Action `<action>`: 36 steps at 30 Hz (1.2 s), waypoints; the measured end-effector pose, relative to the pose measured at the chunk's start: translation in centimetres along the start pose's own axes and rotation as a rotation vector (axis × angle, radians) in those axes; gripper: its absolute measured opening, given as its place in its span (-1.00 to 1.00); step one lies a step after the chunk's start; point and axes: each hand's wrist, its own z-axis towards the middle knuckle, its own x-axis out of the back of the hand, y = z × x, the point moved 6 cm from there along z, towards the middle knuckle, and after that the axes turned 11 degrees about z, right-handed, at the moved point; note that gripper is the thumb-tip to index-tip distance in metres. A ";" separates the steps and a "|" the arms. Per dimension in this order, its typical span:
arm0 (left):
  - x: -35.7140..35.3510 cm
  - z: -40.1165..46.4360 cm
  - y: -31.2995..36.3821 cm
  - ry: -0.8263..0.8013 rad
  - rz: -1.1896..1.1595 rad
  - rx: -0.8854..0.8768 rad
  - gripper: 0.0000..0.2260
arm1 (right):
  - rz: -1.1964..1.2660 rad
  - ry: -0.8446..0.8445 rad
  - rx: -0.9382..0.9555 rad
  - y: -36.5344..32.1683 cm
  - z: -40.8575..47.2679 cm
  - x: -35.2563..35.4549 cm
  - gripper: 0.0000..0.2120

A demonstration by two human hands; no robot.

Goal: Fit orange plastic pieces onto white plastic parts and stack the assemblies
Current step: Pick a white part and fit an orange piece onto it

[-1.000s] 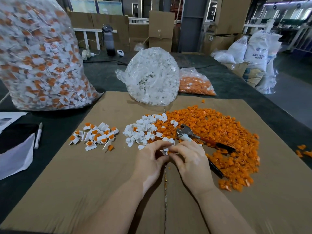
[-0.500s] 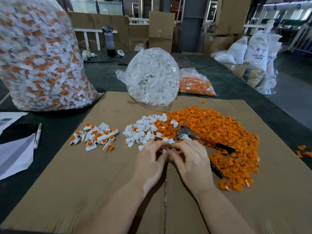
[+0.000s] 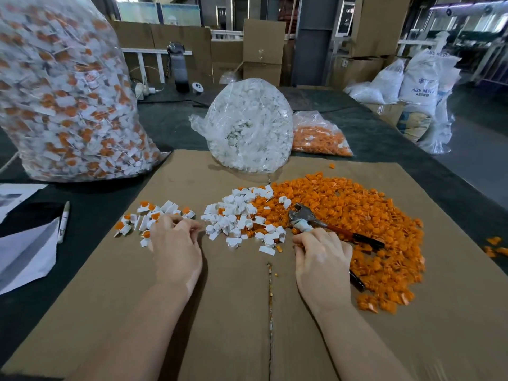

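Cardboard sheet [image 3: 220, 312] fills my lower frame; pliers [image 3: 308, 218] lie above my right hand [image 3: 323, 265], fingers curled, grip unclear; left hand [image 3: 176, 248] fingers curl over assembled pieces [image 3: 154, 215].

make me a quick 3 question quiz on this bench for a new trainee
1. True or false: the left hand is at the small pile of finished assemblies.
2. Which pile lies nearest the right hand?
A. loose orange pieces
B. the big bag of assemblies
C. the marker pen
3. Fill in: the loose white parts lie on a sheet of ____.

Key
1. True; its fingers reach the pile's near edge.
2. A.
3. Cardboard.
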 end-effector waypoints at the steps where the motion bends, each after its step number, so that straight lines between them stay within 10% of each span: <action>1: 0.0 0.1 -0.1 -0.006 0.016 0.016 -0.82 | -0.013 -0.006 -0.009 0.1 0.0 -0.1 -0.82; 36: -2.5 -4.9 9.6 -0.324 -0.303 -0.556 -0.74 | -0.222 -0.020 -0.004 -0.1 0.2 -0.9 -0.76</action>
